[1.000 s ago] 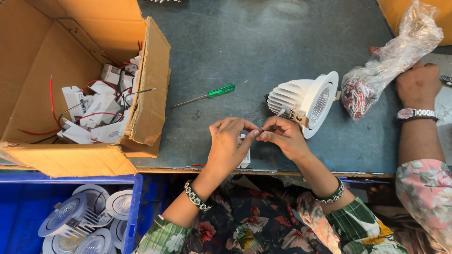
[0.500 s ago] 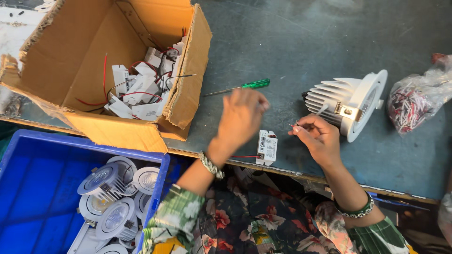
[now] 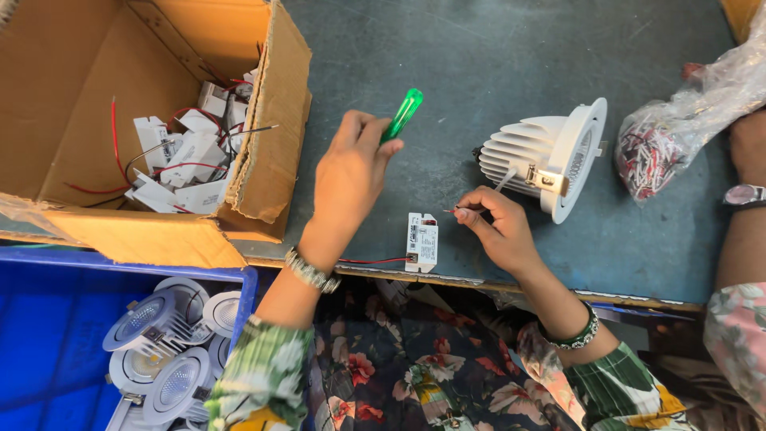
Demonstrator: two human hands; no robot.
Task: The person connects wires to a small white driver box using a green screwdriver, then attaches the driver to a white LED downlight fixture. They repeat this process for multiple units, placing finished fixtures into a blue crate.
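The left hand point(image 3: 351, 164) has reached out and now grips the green screwdriver point(image 3: 401, 115), lifted off the table point(image 3: 415, 48). The right hand point(image 3: 496, 226) pinches a thin wire by the white lamp point(image 3: 546, 157). A small white box point(image 3: 421, 241) lies between them. The brown cardboard box point(image 3: 271, 120) sits left, a clear plastic bag point(image 3: 678, 120) right.

single head-worn view, looking steeply down, close over the workbench point(image 3: 479, 48) edge; nothing shared

Cardboard box point(image 3: 271, 160) w/ white parts; blue crate point(image 3: 48, 335); plastic bag point(image 3: 678, 120).
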